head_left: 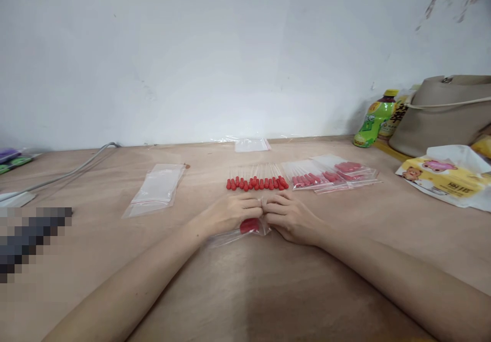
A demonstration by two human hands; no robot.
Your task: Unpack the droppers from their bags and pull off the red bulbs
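My left hand point(230, 213) and my right hand point(288, 216) meet fingertip to fingertip at the table's middle, both pinching a small clear zip bag point(245, 229) with red-tipped pieces inside. Just beyond my fingers lies a row of several clear droppers with red bulbs point(256, 182). To the right of that row rest filled bags of red-bulbed droppers point(333, 174).
A stack of empty zip bags point(156, 189) lies to the left, another clear bag point(251, 144) by the wall. A green bottle point(375, 119), a beige handbag point(445, 112) and a yellow printed plastic bag point(448, 178) stand at the right. A grey cable point(65, 174) runs at the left.
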